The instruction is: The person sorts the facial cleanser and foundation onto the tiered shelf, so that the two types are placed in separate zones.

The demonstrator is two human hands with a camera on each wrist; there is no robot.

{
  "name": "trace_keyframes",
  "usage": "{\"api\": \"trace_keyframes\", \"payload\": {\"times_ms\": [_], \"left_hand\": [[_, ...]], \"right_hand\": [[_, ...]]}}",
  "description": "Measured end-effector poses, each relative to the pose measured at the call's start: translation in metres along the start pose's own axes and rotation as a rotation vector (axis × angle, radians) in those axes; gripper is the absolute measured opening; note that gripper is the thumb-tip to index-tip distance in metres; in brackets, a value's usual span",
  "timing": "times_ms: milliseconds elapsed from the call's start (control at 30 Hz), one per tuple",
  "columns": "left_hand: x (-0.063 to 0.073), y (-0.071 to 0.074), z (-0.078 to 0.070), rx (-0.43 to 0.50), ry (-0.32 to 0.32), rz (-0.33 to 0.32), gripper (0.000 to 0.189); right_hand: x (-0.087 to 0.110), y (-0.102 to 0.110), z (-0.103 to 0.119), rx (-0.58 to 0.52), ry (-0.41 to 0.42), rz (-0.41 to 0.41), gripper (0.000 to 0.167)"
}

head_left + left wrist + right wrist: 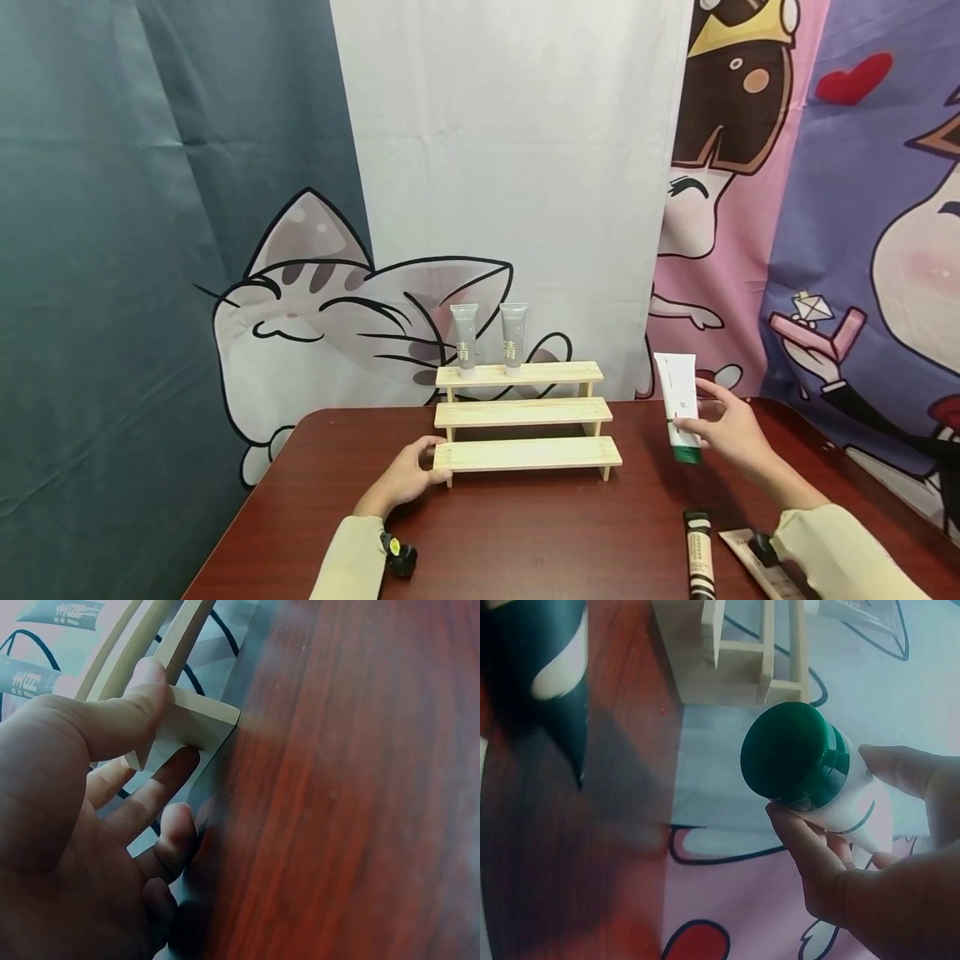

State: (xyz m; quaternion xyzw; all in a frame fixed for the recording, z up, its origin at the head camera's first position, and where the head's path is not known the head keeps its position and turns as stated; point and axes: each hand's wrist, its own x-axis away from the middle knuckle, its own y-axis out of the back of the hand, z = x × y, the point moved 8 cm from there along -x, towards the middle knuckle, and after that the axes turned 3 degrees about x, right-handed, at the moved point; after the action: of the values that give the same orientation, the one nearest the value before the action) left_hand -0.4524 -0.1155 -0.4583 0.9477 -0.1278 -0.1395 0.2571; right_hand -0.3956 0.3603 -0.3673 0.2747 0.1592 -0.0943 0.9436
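My right hand (735, 429) pinches a white squeeze tube (678, 387) with a green cap (784, 754). The tube is upright, cap down, in the air to the right of a three-step wooden display rack (525, 454). At the rack's left end, my left hand (408, 473) grips the lowest step. In the left wrist view its thumb (146, 682) lies on the step's edge, with the fingers around the end panel (199, 712). Two grey squeeze tubes (465, 337) stand cap down on the top step, toward its left side.
A dark-and-beige striped tube (701, 554) lies on the reddish-brown table (525, 542) at the front right. Beside it is a pale tube (761, 567), partly covered by the right sleeve. A cartoon-printed curtain (510, 150) hangs behind the table.
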Motion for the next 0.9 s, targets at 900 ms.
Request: {"api": "trace_keyframes", "payload": {"times_ms": [900], "left_hand": [[-0.001,-0.001,0.006,-0.008,-0.008,0.0,0.05]], "right_hand": [[-0.017,-0.038,0.033,-0.006,0.061,-0.079,0.082]]}}
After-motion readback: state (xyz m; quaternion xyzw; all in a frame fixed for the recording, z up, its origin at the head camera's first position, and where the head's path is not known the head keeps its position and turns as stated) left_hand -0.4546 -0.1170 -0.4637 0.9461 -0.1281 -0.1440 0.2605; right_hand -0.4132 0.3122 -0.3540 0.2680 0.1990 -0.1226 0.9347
